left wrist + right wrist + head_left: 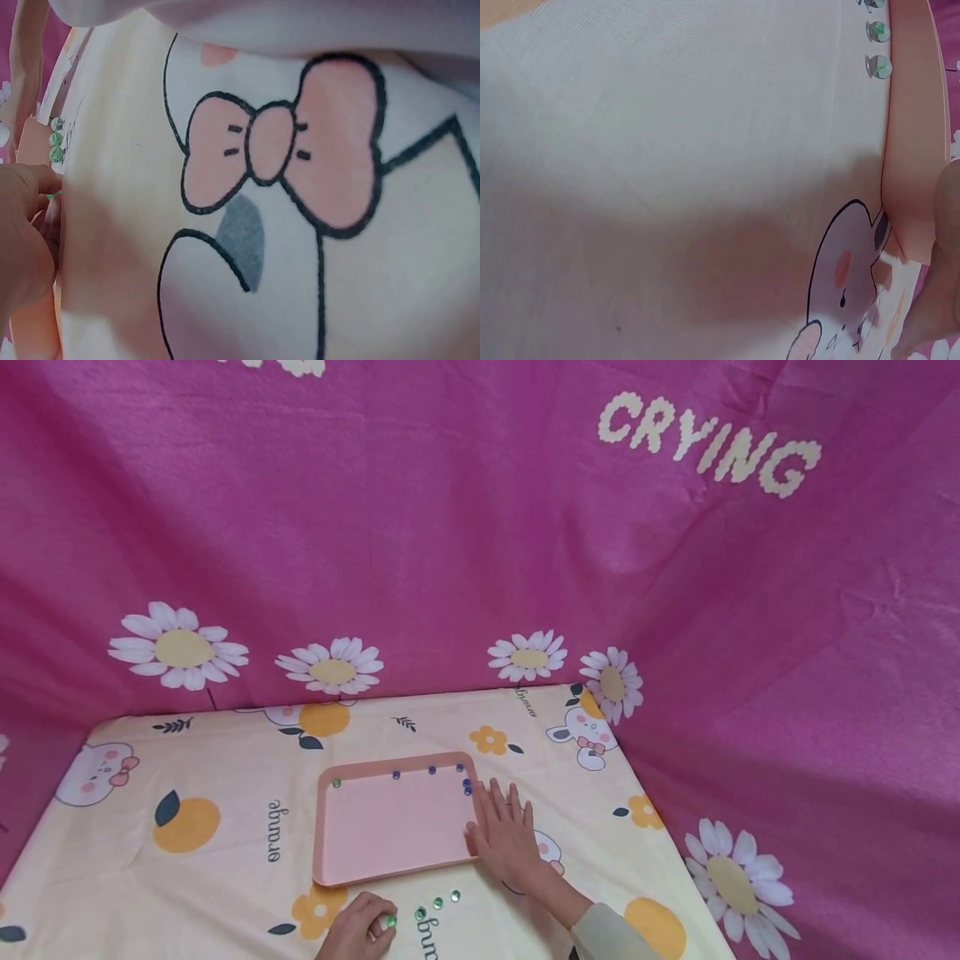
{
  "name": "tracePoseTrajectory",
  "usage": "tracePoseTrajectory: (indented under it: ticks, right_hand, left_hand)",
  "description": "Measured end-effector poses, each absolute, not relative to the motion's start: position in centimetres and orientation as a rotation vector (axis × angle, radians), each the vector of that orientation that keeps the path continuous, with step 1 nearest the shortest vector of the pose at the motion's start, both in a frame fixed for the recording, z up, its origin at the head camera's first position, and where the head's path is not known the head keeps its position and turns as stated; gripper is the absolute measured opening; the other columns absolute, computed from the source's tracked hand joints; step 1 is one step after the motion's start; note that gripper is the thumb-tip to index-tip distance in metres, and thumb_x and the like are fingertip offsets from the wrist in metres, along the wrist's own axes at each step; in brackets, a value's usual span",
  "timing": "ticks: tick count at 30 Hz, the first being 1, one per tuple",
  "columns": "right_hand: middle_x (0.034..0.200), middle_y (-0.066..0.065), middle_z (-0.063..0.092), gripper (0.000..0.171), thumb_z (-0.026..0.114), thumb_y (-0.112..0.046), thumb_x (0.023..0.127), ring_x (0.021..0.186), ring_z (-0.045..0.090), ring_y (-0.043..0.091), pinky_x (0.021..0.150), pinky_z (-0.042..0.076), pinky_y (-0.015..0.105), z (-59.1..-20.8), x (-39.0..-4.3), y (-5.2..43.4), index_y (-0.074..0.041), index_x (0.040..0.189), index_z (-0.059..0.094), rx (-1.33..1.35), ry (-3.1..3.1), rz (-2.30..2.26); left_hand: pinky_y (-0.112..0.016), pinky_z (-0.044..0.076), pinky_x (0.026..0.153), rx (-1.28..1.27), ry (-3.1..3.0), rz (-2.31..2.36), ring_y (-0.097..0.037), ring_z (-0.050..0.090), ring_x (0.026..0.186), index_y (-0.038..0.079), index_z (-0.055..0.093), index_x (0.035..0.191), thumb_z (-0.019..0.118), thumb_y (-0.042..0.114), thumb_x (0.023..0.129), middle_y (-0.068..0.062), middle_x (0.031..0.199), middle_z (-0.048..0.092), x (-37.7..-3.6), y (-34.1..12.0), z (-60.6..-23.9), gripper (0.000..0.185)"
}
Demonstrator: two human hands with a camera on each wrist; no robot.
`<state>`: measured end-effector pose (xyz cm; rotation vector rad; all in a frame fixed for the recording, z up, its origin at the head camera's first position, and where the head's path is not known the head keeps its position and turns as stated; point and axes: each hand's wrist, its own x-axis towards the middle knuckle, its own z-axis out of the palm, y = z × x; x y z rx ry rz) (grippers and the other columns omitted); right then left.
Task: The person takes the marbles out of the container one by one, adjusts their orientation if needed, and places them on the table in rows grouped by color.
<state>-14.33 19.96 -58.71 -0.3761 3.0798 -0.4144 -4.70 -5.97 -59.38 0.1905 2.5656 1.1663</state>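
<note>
A green bead (391,921) is pinched by the left hand (358,931) just below the pink tray (324,827); the tray's right edge is pressed by the flat, spread right hand (507,839); three more green beads (437,902) lie between the hands.

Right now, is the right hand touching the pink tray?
Touching. The head view shows the right hand lying flat against the pink tray's right edge.

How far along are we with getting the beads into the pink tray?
Partly done. The pink tray already holds a green bead at its far left corner and several blue beads along the far edge. In hand: the left hand pinches a green bead, while the right hand lies flat against the tray's right rim. Left: three green beads on the cloth in front of the tray.
</note>
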Motion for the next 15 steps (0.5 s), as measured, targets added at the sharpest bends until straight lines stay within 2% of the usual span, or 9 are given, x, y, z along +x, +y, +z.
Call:
tracePoseTrajectory:
  ticks: [8,12,15]
  right_hand:
    - [0.164,0.015,0.014,0.067,0.038,-0.045,0.104,0.148,0.007,0.046,0.112,0.009,0.069,-58.7,-14.2,19.9,-0.016,0.161,0.016,-0.383,3.073,-0.405]
    - [0.164,0.017,0.016,0.066,0.039,-0.043,0.104,0.147,0.008,0.047,0.112,0.010,0.070,-58.6,-14.2,20.0,-0.015,0.161,0.018,-0.397,3.088,-0.394]
    - [0.163,0.017,0.017,0.066,0.040,-0.043,0.104,0.147,0.009,0.048,0.111,0.011,0.070,-58.6,-14.2,20.0,-0.015,0.160,0.019,-0.403,3.095,-0.404]
  left_hand:
    - [-0.027,0.040,0.060,0.120,2.510,1.226,-0.012,0.048,0.074,0.007,0.066,0.115,0.077,0.013,0.087,0.002,0.093,0.053,-5.0,-5.5,-58.2,0.031]
    - [-0.028,0.047,0.067,0.136,2.476,1.330,-0.014,0.052,0.080,0.008,0.066,0.118,0.075,0.012,0.089,0.003,0.093,0.057,-5.9,-5.0,-57.2,0.031]
    - [-0.026,0.053,0.074,0.223,2.479,1.425,-0.014,0.057,0.085,0.007,0.066,0.119,0.073,0.009,0.091,0.002,0.100,0.062,-7.1,-4.4,-56.4,0.029]
